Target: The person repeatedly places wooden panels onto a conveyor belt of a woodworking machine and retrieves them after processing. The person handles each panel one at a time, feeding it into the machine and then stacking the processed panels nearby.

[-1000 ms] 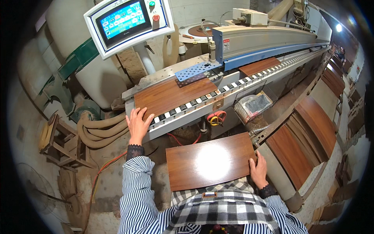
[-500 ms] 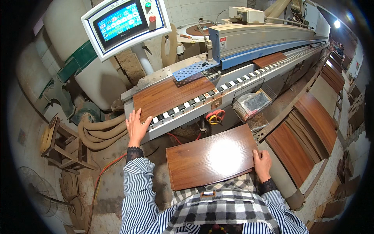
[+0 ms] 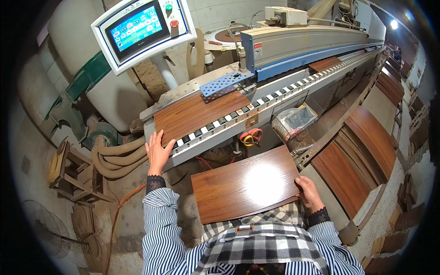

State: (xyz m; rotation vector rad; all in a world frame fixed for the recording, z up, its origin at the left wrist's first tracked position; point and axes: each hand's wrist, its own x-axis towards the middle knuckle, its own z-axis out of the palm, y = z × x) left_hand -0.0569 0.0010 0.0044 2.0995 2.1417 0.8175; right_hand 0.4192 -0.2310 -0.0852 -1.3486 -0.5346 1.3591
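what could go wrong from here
Pinching: the left hand is spread at the near end of the machine board, close to the track, so it could get caught if the track is running.

Slipping: the right hand grips only the right end of the upper board, which might slide off the lower board and drop or get scratched.

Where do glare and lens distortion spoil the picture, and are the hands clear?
Head view: white glare washes out grain on the right half of the lap board; head view, upper right: a lamp glows blown-out; head view, right side: the boards look bowed, with black corners beyond; head view: left hand and right hand look fairly sharp.
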